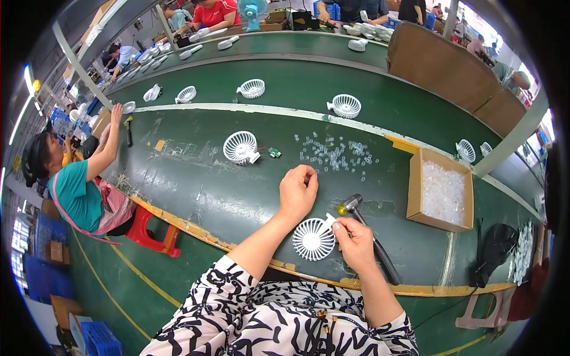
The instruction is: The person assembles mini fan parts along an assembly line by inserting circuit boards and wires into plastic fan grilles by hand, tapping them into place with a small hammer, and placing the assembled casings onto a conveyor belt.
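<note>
My right hand point(356, 244) grips a white round fan housing point(313, 238) by its short neck, close to the table's near edge. The housing's slatted grille faces up. Further forward, my left hand point(298, 191) rests over the table with its fingers curled in a pinch; whatever they hold is hidden or too small to name. Just beyond it, small clear plastic pieces point(335, 153) lie scattered. A second white fan housing point(240, 147) stands ahead and to the left, with a small green circuit board point(274, 152) wired to it. Beside my right hand lies a black-handled hammer point(380, 252) with a yellow face.
At the right, a cardboard box point(442, 193) holds many clear pieces. Fan housings point(252, 88) sit along the green conveyor belt point(285, 74) beyond the table. A co-worker point(80, 190) in a teal shirt reaches to the table at left, near another hammer point(128, 132). A black object point(496, 252) lies far right.
</note>
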`<state>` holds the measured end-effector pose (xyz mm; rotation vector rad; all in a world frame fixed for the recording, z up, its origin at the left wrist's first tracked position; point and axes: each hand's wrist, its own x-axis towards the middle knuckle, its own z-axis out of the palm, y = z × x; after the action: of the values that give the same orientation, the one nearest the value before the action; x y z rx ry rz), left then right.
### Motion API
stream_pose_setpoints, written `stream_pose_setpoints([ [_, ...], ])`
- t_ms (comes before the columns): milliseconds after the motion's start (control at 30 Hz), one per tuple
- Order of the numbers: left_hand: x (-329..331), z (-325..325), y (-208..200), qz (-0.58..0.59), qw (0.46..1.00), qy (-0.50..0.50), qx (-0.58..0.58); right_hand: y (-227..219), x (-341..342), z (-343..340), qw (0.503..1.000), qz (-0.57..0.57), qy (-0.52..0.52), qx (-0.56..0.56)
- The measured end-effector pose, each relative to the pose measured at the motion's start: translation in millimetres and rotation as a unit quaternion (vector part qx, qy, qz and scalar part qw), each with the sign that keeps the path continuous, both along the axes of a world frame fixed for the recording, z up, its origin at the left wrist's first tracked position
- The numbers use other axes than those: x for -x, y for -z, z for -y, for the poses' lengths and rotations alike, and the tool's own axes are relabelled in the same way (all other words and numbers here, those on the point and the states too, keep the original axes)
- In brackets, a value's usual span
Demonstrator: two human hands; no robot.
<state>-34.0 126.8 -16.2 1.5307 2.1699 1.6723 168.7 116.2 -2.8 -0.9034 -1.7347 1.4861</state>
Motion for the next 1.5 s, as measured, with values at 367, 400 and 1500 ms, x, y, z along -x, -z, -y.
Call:
stream_pose_setpoints([
  [367,-9.2,89.8,-14.6,0.471,0.873,0.096,0.084,-4.8,1.7,3.1,1.0,0.014,-0.002,0.02],
  [400,-7.0,97.2,-19.5,0.488,0.859,0.115,0.104,-3.0,1.0,-0.2,1.0,-0.003,-0.005,0.026],
  [1500,9.7,126.1,-34.9,0.62,0.749,0.203,0.119,-23.3,1.2,26.8,0.977,-0.079,-0.08,0.183],
])
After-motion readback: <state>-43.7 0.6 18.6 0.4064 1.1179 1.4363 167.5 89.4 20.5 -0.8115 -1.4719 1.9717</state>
